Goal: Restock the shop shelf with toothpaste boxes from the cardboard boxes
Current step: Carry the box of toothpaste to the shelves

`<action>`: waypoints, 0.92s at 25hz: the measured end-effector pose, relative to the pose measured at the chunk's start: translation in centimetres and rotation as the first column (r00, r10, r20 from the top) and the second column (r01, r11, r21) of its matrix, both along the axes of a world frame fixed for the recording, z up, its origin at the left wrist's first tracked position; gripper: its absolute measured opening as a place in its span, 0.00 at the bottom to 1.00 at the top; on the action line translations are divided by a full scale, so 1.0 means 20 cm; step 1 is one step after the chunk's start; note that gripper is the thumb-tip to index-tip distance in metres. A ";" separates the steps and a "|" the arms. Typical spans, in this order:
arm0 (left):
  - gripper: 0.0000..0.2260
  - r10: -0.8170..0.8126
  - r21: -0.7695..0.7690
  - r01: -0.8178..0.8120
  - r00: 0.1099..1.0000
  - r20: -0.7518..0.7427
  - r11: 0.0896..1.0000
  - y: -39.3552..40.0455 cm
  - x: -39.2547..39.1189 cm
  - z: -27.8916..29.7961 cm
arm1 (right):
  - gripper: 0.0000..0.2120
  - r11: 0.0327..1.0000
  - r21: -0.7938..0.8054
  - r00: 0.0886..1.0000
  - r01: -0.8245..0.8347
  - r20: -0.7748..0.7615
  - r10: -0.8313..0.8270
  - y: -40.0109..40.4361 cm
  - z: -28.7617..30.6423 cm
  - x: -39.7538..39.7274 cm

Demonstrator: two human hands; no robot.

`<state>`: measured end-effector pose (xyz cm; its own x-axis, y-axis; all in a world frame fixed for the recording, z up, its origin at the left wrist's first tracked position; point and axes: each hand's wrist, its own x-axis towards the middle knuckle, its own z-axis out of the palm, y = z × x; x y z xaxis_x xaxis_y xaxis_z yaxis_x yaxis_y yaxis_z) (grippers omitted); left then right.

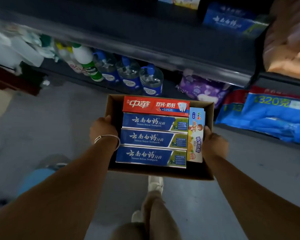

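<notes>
— Hands? Left hand (pixel 103 129) and right hand (pixel 213 142), fingers clamped on cardboard box (pixel 160 173) walls, centre frame.
— Contents? Toothpaste boxes (pixel 151 138) flat inside; dark shelf (pixel 145 37) above, upper frame.

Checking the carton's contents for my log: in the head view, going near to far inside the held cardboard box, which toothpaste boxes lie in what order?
In the open brown cardboard box: nearest blue toothpaste box → middle blue toothpaste box → farthest blue toothpaste box → red toothpaste box.
</notes>
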<state>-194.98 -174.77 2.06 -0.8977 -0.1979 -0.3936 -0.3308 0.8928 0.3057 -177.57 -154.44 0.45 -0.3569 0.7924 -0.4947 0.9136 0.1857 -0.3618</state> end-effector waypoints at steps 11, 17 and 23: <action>0.20 -0.185 0.012 0.185 0.983 -0.002 0.983 0.04 -0.60 -1.15 | 0.24 0.976 -0.011 0.976 0.218 0.001 -0.218 -0.10 -1.09 -0.41; 0.19 -0.215 0.021 0.215 0.977 0.012 0.976 0.05 -0.71 -1.62 | 0.19 0.969 0.013 0.970 0.245 0.002 -0.245 -0.16 -1.53 -0.47; 0.19 -0.244 0.010 0.244 0.970 -0.003 0.970 0.02 -0.76 -1.85 | 0.22 0.967 0.005 0.967 0.253 0.011 -0.254 -0.18 -1.78 -0.51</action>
